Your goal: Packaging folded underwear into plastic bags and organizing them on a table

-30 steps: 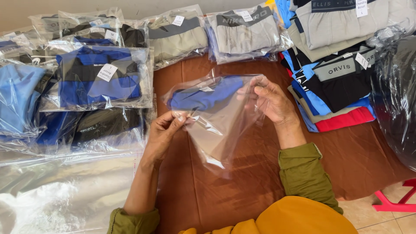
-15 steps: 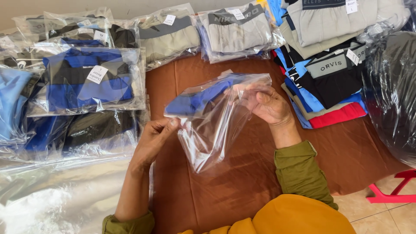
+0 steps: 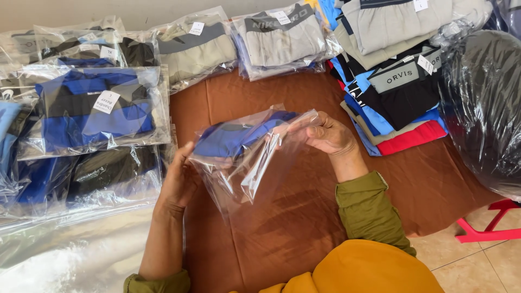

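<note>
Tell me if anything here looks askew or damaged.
Nothing looks damaged. The clear bag with the blue garment hangs tilted and crumpled between the left hand and right hand, held above the brown cloth.

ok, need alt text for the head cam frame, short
Seen from above, a person's left hand and right hand hold up a clear plastic bag with a folded blue garment inside, over a brown cloth-covered table. Bagged garments lie stacked at left and along the top; unbagged folded ones are piled at right.
</note>
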